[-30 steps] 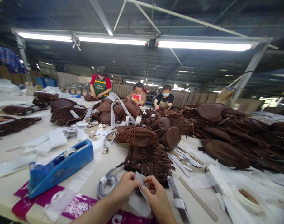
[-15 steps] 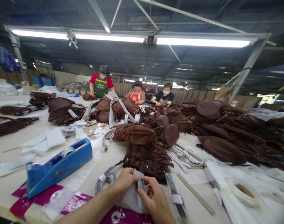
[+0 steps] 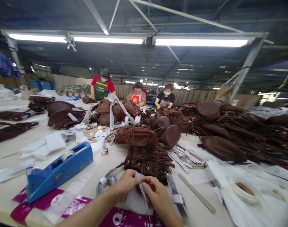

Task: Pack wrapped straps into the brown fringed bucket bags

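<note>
My left hand [image 3: 128,184] and my right hand [image 3: 155,192] meet at the front of the table, each pinching a thin white sheet of wrapping paper [image 3: 136,200]. The sheet is folded around a small dark piece, mostly hidden by the fingers. Just beyond my hands lies a dark brown fringed bag [image 3: 148,157] with metal eyelets along its edge. A grey wrapped strap [image 3: 107,183] is coiled left of my left hand. Another wrapped strap [image 3: 176,189], banded in white, lies to the right of my right hand.
A blue tape dispenser [image 3: 61,170] stands at left on a purple printed sheet [image 3: 80,205]. Brown bags [image 3: 219,126] are heaped across the back and right. A tape roll [image 3: 244,190] and a flat strip [image 3: 197,194] lie at right. Several people [image 3: 102,86] work across the table.
My fingers have shifted on the paper, and its lower part now spreads wider below my hands. The right hand's fingers have drawn in closer to the left. The view has shifted slightly.
</note>
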`<state>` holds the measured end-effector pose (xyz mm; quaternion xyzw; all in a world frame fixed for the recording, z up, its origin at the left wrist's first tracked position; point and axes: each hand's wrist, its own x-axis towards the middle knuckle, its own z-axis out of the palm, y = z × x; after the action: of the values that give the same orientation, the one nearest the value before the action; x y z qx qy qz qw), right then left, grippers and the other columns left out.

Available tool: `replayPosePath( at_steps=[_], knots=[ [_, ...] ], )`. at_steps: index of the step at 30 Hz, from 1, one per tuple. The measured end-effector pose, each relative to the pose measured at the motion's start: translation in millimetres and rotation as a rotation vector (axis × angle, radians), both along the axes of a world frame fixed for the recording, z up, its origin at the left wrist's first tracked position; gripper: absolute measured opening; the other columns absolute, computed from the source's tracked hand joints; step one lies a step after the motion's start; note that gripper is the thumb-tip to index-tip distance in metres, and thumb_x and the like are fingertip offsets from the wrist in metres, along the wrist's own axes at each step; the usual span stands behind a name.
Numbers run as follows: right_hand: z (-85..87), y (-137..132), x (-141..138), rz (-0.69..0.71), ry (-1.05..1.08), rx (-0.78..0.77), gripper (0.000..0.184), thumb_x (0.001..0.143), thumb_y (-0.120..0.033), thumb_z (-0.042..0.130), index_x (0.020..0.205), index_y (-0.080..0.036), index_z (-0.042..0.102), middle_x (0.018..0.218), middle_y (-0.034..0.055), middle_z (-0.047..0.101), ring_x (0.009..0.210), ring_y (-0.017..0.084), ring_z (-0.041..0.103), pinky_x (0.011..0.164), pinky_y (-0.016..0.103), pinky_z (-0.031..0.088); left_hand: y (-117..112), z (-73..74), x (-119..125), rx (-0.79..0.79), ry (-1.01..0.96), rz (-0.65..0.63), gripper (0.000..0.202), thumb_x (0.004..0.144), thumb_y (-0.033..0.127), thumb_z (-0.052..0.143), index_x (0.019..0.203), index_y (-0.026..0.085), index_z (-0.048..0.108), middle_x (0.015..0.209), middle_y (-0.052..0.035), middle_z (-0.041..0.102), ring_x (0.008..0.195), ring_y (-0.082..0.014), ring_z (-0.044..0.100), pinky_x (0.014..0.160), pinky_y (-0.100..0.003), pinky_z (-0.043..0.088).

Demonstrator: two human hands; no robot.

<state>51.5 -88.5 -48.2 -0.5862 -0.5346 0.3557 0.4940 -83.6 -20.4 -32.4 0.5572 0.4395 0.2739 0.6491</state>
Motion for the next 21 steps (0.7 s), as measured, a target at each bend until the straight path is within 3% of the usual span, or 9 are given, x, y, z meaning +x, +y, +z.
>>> replayPosePath(
  at_steps=[3,9,13,19,21],
  knots=[
    [-3.7,1.9,-0.7,0.018,0.026,-0.015,0.032,0.079,-0.037,0.050,0.093,-0.017,0.070,0.082,0.0033,0.059,0.050,0.014,0.054,0.048,0.027,0.043,1.6,-5.3,-0.1,0.042,-0.003,0.011,0.030,0.056,0.041,0.069,0.066,0.016,0.055,0.062,0.0012,0.055,0.061,-0.0153,0.049,0.058,-0.025,0.035],
    [-1.0,3.5,-10.1,-0.099,-0.093,0.073,0.019,0.069,-0.029,0.063,0.084,-0.019,0.069,0.087,0.0047,0.062,0.078,0.021,0.061,0.073,0.030,0.048,0.9,-6.1,-1.3,0.172,0.076,0.108,0.031,0.058,0.042,0.069,0.064,0.016,0.053,0.063,0.0026,0.048,0.066,-0.0147,0.044,0.058,-0.024,0.028],
    [1.1,4.0,-15.1,-0.140,-0.113,0.078,0.013,0.068,-0.025,0.063,0.080,-0.020,0.061,0.073,-0.0003,0.061,0.069,0.019,0.057,0.066,0.028,0.044,-2.9,-2.0,0.7,0.286,0.136,0.131,0.030,0.059,0.041,0.065,0.057,0.019,0.044,0.059,0.0045,0.039,0.063,-0.0131,0.038,0.057,-0.025,0.025],
    [2.1,2.3,-17.2,-0.196,-0.110,0.086,0.010,0.067,-0.021,0.061,0.077,-0.021,0.058,0.072,-0.0009,0.061,0.068,0.018,0.056,0.065,0.027,0.044,-8.0,-6.8,-3.4,0.134,-0.019,0.061,0.023,0.063,0.041,0.052,0.064,0.018,0.049,0.062,0.0028,0.045,0.064,-0.0144,0.041,0.058,-0.024,0.030],
    [0.9,2.4,-18.3,-0.194,-0.110,0.091,0.011,0.067,-0.019,0.061,0.078,-0.021,0.058,0.074,-0.0002,0.062,0.071,0.019,0.058,0.068,0.027,0.045,-7.3,-8.8,-6.3,0.196,0.030,0.074,0.020,0.062,0.037,0.051,0.062,0.018,0.049,0.062,0.0025,0.045,0.065,-0.0148,0.042,0.059,-0.024,0.031]
  ],
)
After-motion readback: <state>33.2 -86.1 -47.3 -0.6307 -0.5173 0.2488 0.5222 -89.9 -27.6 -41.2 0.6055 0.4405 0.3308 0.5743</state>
